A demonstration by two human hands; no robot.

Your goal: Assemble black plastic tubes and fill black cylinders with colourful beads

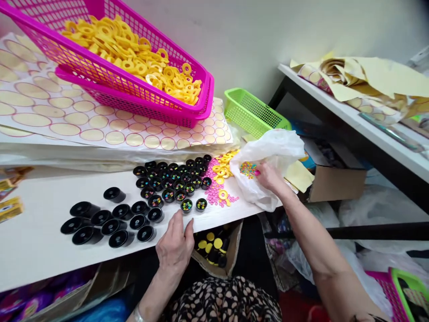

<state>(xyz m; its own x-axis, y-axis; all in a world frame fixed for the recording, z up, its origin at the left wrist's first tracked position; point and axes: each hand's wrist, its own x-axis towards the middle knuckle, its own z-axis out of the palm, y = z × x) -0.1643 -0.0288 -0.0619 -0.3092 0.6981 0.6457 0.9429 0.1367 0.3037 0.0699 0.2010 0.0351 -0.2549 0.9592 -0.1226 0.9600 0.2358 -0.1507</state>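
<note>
My right hand (268,176) reaches into a white plastic bag (281,145) at the table's right end. Its fingers are closed on a small pink object (257,172), mostly hidden by the hand, beside tiny multicoloured beads (247,169). My left hand (174,243) is at the table's front edge, fingers half bent and thumb apart, holding nothing. Its fingertips are close to a small black cup (186,205) with coloured beads inside; whether they touch cannot be seen. Several more bead-filled black cups (167,184) stand behind it. Black cups with no beads visible (119,239) stand to the left.
Pink pellets (214,194) and yellow rings (223,170) lie between cups and bag. A pink basket (134,85) of yellow rings stands on sheets printed with circles (115,137). Behind are a green basket (246,123) and a shelf (335,96). A box (231,264) sits below.
</note>
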